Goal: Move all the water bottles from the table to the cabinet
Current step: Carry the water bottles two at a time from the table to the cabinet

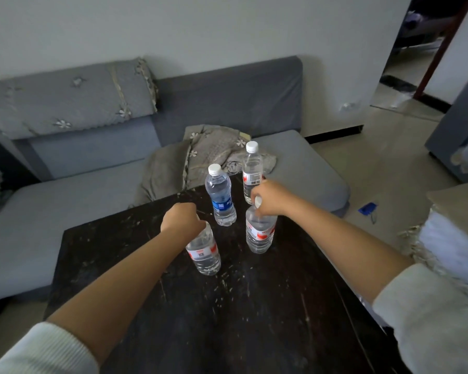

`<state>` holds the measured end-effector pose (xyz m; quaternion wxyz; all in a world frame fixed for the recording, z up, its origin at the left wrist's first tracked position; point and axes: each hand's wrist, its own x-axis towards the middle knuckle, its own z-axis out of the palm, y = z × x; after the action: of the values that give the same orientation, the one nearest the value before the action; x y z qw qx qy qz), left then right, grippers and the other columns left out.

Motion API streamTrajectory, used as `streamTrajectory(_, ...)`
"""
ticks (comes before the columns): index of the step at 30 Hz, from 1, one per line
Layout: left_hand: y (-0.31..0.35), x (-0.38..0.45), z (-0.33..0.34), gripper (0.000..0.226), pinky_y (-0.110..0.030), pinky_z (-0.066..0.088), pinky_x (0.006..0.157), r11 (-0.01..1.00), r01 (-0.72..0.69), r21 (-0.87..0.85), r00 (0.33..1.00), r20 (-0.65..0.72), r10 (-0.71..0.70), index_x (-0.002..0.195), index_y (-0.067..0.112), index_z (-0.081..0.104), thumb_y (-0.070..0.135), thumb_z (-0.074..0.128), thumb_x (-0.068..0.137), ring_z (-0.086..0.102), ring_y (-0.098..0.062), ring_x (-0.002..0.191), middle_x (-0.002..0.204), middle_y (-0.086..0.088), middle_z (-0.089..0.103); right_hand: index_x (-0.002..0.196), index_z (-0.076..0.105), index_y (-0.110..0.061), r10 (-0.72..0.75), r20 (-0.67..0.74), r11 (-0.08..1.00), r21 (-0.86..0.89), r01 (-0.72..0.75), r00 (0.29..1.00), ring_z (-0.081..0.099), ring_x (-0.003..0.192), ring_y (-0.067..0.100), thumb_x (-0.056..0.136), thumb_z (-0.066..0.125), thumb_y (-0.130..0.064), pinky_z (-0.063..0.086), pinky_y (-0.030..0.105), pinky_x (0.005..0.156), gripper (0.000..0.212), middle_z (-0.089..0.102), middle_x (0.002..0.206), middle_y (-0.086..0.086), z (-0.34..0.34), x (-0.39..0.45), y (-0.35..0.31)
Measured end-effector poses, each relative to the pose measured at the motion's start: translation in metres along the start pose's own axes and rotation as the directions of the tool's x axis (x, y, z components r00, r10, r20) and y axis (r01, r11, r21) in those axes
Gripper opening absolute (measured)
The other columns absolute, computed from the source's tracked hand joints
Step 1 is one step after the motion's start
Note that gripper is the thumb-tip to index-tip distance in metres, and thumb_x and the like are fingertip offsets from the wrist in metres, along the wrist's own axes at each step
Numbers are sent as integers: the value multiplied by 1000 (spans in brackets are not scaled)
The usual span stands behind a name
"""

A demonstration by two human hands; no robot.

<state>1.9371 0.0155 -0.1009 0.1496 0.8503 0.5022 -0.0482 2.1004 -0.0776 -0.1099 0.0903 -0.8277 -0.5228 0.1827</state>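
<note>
Several clear water bottles stand upright on a dark scratched table (254, 306). My left hand (181, 218) grips the top of the near-left red-labelled bottle (204, 253), hiding its cap. My right hand (270, 198) grips the neck of the near-right red-labelled bottle (260, 233), whose white cap shows between the fingers. A blue-labelled bottle (220, 197) stands free between and behind my hands. Another red-labelled bottle (251, 168) stands at the table's far edge, just behind my right hand. No cabinet is in view.
A grey sofa (79, 201) wraps round the table's far and left sides, with a crumpled grey cloth (200, 157) on it. A white padded object (449, 236) sits at the right. Tiled floor (376, 157) leads to a doorway at the back right.
</note>
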Motion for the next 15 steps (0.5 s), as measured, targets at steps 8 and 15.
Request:
streamTrajectory(8, 21, -32, -2, 28, -28, 48, 81, 966, -249, 68, 967, 73, 244, 110, 10, 65, 21, 63, 84, 59, -21, 96, 112, -9, 64, 96, 69, -6, 53, -100, 997, 69, -47, 994, 53, 81, 21, 73, 69, -18, 38, 22, 56, 25, 48, 75, -2, 7, -56, 5)
streamTrajectory(15, 33, -81, -2, 30, -27, 45, 91, 828, -553, 94, 830, 146, 538, 112, 10, 65, 18, 65, 84, 58, -23, 112, 119, -7, 64, 94, 71, -4, 295, -151, 950, 147, -274, 943, 66, 92, 27, 71, 72, -20, 52, 32, 74, 28, 71, 99, 13, 6, -143, 2)
